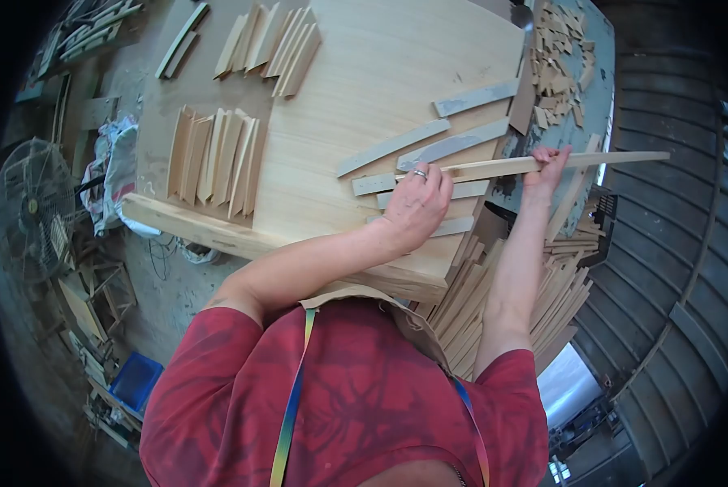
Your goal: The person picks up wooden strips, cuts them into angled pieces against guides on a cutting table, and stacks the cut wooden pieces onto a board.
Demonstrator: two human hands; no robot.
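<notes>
I see a broad wooden table; over its right edge a long wooden strip runs left to right, its right end jutting out past the right hand, which grips it near mid-length. The left hand bends its fingers onto the left end (whether it pinches, I cannot tell), among short grey-faced pieces.

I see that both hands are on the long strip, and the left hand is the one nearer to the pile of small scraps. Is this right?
Not entirely: the right hand is the one nearer to the scraps, as the head view shows; the left hand is farther from them. Both hands are indeed on the long strip.
</notes>
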